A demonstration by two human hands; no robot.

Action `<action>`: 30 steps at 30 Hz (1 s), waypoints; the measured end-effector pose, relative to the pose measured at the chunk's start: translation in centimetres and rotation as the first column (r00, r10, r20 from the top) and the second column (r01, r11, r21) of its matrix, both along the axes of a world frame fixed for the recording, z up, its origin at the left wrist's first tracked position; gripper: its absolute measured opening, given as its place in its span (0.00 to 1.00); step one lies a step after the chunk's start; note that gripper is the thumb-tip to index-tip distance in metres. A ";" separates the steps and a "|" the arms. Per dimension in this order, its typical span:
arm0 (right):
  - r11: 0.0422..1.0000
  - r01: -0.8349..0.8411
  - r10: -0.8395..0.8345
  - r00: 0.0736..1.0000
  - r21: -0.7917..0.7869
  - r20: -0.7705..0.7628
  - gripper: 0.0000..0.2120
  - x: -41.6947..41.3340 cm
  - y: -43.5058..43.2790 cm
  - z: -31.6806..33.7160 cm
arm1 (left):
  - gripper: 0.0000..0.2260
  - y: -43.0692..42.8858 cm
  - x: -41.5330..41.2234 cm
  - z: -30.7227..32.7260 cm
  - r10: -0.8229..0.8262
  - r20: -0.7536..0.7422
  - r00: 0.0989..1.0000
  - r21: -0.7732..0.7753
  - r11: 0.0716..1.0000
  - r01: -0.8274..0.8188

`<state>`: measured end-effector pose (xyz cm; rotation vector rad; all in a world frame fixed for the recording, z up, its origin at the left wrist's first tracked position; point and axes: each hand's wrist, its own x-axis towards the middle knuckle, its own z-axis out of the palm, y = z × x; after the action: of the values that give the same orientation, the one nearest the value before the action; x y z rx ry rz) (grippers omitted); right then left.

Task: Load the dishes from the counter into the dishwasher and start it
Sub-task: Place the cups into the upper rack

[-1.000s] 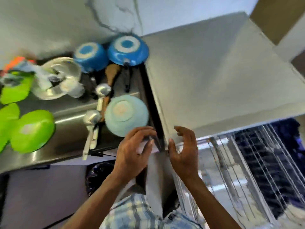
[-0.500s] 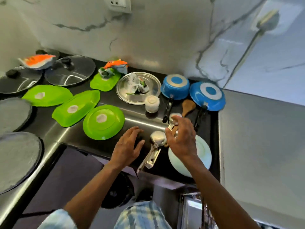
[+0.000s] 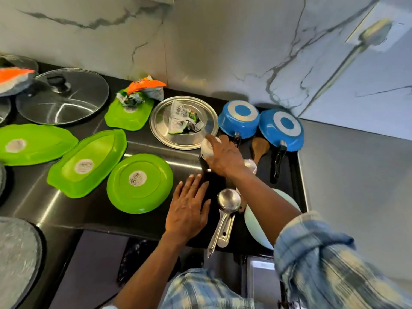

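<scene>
My right hand [image 3: 224, 157] grips a small white cup [image 3: 207, 148] beside the steel plate [image 3: 162, 134] on the black counter. My left hand [image 3: 189, 208] lies flat and open on the counter [image 3: 93, 210] near the front edge. A round green plate [image 3: 140, 182] sits upside down just left of it, with more green dishes [image 3: 88, 161] beyond. Steel ladles [image 3: 228, 201] lie between my hands. A pale blue plate [image 3: 256, 226] shows under my right forearm. Two blue pans [image 3: 281, 130] stand upside down at the back right.
A glass lid [image 3: 62, 97] and crumpled wrappers [image 3: 185, 120] sit further back. A wooden spoon [image 3: 259, 147] lies by the pans. The grey top of the dishwasher unit [image 3: 356, 175] is at the right. Grey round pans [image 3: 17, 259] are at the left edge.
My view swung from the dishwasher to the counter. My right hand moved from the ladles to the white cup and took hold of it. My left hand settled flat on the counter.
</scene>
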<state>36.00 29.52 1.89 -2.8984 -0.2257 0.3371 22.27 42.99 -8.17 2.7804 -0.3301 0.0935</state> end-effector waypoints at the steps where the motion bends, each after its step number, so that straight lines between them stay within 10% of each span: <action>1: 1.000 0.014 -0.014 1.000 0.016 0.010 0.34 0.0 -0.1 -0.2 | 0.25 0.0 0.1 0.1 0.003 -0.005 1.000 -0.004 1.000 -0.003; 12: 0.945 0.043 -0.147 0.941 0.325 0.304 0.29 -4.8 -1.9 0.7 | 0.24 0.2 -0.1 0.2 0.003 0.019 1.000 -0.065 0.998 -0.001; 19: 0.712 0.169 -0.519 0.780 0.682 0.348 0.40 -18.8 -8.8 3.9 | 0.22 0.0 -0.8 1.7 0.004 -0.026 1.000 -0.347 0.938 -0.013; 30: 0.241 0.497 -0.927 0.371 0.834 0.047 0.34 -45.4 -20.9 -3.1 | 0.17 -18.0 -12.7 7.7 -0.543 0.252 0.801 -0.343 0.724 0.598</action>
<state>-9.43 8.62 -1.21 -1.8302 0.8427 -0.6697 9.53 24.96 -0.43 2.1447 -1.0646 0.1755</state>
